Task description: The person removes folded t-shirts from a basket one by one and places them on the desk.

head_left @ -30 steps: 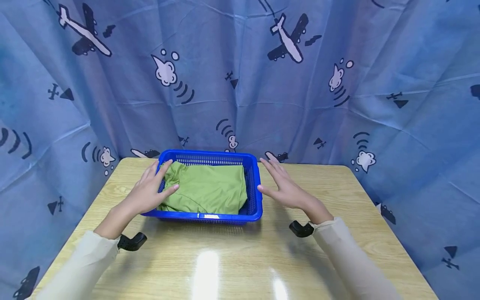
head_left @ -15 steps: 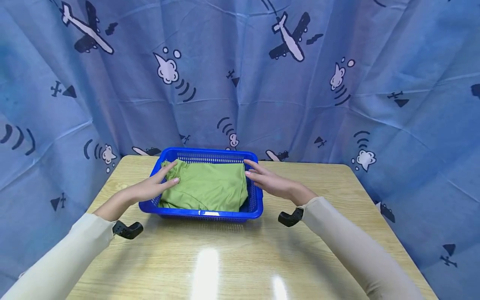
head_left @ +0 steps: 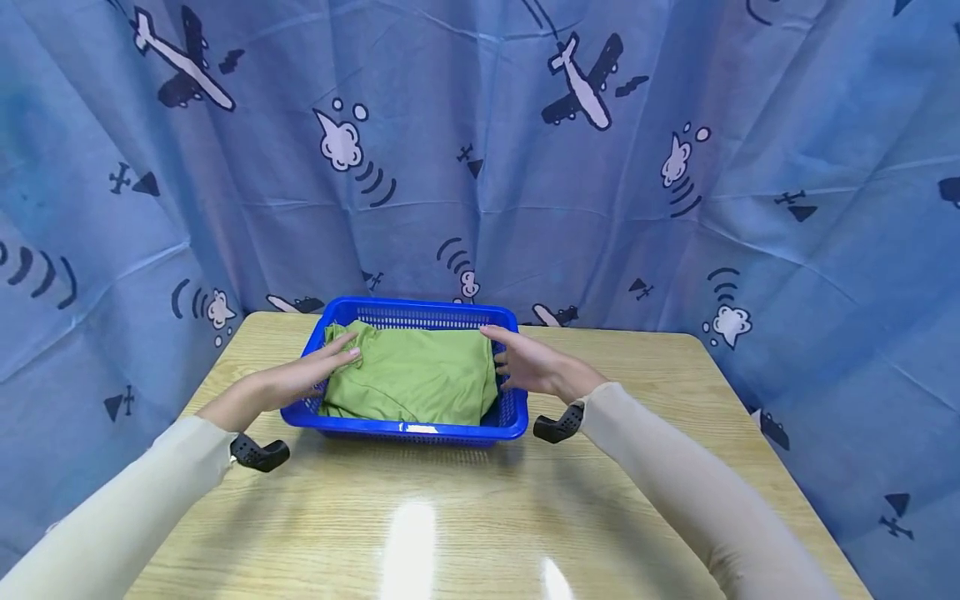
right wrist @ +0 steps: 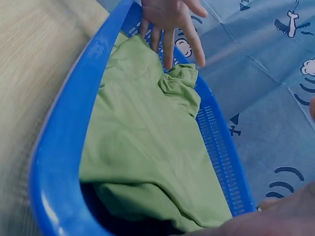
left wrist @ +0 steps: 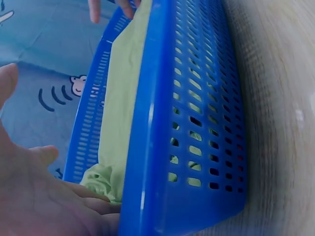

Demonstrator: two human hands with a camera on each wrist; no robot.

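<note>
A blue plastic basket (head_left: 480, 432) with slotted sides stands on the table. Folded green cloth (head_left: 420, 375) lies inside it, bunched up at the left end. My left hand (head_left: 296, 379) reaches over the basket's left end with fingers extended. In the left wrist view, its lower fingers dip behind the rim (left wrist: 147, 118) beside the bunched cloth. Over the right end comes my right hand (head_left: 540, 364), its thumb above the cloth and its loosely bent fingers inside the rim. Neither hand grips anything; whether the fingertips touch the cloth, I cannot tell.
The wooden table (head_left: 480, 517) extends around the basket. A blue curtain (head_left: 480, 167) printed with planes and clouds hangs behind and to both sides. A black wrist device (head_left: 258, 452) sits below my left hand, another device (head_left: 558, 425) below my right.
My right hand has moved left, from outside the basket's right end to over the rim. My left hand has turned more edge-on, its fingers lower at the left end. The basket barely shifts in view.
</note>
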